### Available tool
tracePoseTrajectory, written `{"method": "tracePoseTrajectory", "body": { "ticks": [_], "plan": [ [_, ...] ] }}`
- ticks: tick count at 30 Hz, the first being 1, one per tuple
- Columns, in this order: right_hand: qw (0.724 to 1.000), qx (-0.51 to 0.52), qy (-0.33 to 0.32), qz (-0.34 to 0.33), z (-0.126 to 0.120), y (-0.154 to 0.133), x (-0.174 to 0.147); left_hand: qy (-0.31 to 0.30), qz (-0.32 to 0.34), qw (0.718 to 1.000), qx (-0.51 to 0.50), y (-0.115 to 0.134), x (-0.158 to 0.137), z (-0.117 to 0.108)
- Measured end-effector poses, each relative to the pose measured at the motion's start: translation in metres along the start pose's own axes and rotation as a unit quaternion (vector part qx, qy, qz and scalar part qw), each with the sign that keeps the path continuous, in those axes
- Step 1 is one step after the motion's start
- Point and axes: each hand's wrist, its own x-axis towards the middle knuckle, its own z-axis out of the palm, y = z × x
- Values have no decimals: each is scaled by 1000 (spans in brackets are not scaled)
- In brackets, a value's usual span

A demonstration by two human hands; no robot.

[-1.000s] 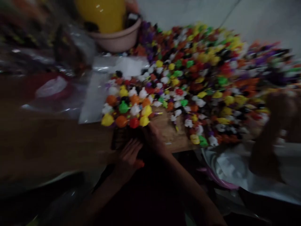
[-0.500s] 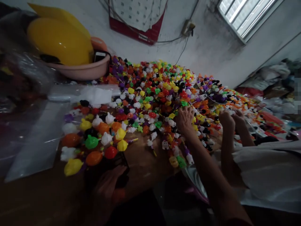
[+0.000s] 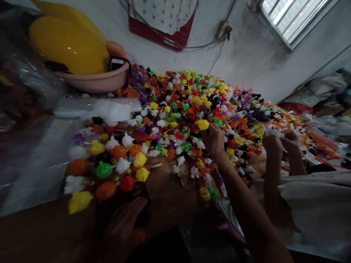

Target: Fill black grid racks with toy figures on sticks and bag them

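My right hand (image 3: 215, 142) is closed on a yellow plastic toy (image 3: 203, 125), pinched at the fingertips just above a heap of small coloured plastic toys (image 3: 181, 106). In deep shadow at the table's near edge, my left hand (image 3: 127, 217) has its fingers stretched out. Beneath it shows a dim orange thing (image 3: 138, 236). Just beyond the left hand lies a looser group of toys, among them an orange one (image 3: 106, 190), a red one (image 3: 127, 183), a green one (image 3: 104, 170) and a yellow one (image 3: 80, 202).
At right, a co-worker's two hands (image 3: 281, 142) are close together over the heap. A pink basin (image 3: 95, 82) holds a large yellow balloon-like object (image 3: 68, 44) and a phone (image 3: 117, 64). Clear plastic bags (image 3: 35, 168) lie at left. A calendar (image 3: 164, 22) hangs on the wall.
My right hand has lifted slightly from the heap and now has a yellow toy at its fingertips. The left hand stays nearly in place. The view has shifted a little.
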Motion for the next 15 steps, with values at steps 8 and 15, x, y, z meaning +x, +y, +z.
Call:
{"method": "tracePoseTrajectory", "body": {
  "ticks": [8, 15],
  "plan": [
    [902, 360, -158, 179, 21, -54, -103, -2, 16, 999, -45, 28, 40, -46],
    [855, 414, -248, 192, 34, -104, -176, 18, -1, 1000, -6, 31, 15, -84]
  ]
}}
